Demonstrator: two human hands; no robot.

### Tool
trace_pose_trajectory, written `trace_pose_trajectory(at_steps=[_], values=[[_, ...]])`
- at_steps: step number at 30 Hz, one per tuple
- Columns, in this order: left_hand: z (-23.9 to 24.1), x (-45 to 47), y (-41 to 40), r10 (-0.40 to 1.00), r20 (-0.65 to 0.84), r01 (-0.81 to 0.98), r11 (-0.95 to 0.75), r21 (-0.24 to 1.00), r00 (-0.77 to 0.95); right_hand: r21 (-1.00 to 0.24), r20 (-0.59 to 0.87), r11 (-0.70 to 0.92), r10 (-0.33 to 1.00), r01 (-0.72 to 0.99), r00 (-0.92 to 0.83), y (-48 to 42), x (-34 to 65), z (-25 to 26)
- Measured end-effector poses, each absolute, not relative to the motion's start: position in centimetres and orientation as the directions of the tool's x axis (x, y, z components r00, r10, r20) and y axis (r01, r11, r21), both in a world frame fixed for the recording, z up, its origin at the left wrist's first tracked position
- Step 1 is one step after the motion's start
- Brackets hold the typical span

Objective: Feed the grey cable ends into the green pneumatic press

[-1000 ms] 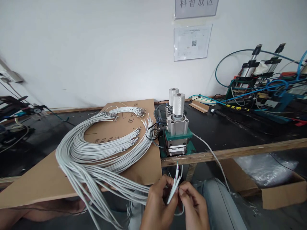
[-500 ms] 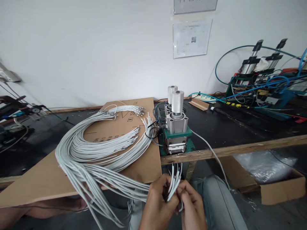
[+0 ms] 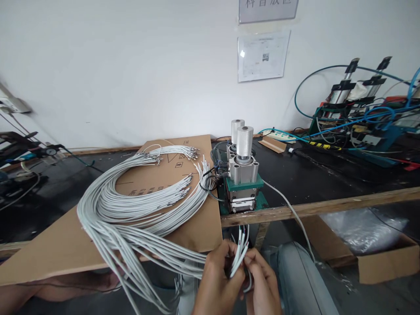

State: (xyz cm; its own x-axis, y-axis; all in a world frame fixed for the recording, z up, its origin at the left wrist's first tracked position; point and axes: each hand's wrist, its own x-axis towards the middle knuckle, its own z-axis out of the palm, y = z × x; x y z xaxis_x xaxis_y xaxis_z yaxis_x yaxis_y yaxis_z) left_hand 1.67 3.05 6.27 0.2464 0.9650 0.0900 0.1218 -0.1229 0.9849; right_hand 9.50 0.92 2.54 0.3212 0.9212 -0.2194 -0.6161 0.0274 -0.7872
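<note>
A big bundle of grey-white cables (image 3: 131, 210) curves over a cardboard sheet (image 3: 49, 249) and runs down to my hands below the bench edge. My left hand (image 3: 216, 284) is closed around several cable ends (image 3: 239, 247), whose stripped coloured wires stick up. My right hand (image 3: 262, 284) sits against it, its fingers pinching at those same ends. Just above, at the bench edge, stands a small pneumatic press (image 3: 243, 175) with two silver cylinders on a green base.
The black bench (image 3: 328, 179) with a wooden front edge carries more pneumatic machines with blue hoses (image 3: 361, 118) at the right. A cardboard box with plastic film (image 3: 370, 245) sits on the floor. My jeans-clad knee (image 3: 298, 275) is below the hands. Papers hang on the wall.
Both hands stay together on the cable ends, with small finger shifts. The view has bobbed slightly; nothing on the bench has moved.
</note>
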Motion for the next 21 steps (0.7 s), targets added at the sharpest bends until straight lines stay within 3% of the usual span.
trace_pose_trajectory(at_steps=[8,15,19,21], values=[[6.1,1.7,2.9,0.971,0.095,0.142,-0.128,0.981,0.218,-0.771,-0.176,0.053,0.940,-0.634,0.293,0.9,9.7,2.3],[6.2,1.8,3.0,0.973,0.085,0.019,-0.091,0.996,0.216,-0.834,-0.065,0.098,0.960,-0.543,0.273,0.7,10.5,2.1],[6.1,1.8,2.8,0.970,0.168,-0.002,-0.170,0.985,0.178,-0.793,-0.061,0.055,0.984,-0.606,0.169,1.1,11.8,1.0],[5.8,1.8,2.7,0.950,0.272,0.094,-0.288,0.953,0.153,-0.753,-0.080,0.004,0.992,-0.658,0.099,1.3,12.4,0.7]])
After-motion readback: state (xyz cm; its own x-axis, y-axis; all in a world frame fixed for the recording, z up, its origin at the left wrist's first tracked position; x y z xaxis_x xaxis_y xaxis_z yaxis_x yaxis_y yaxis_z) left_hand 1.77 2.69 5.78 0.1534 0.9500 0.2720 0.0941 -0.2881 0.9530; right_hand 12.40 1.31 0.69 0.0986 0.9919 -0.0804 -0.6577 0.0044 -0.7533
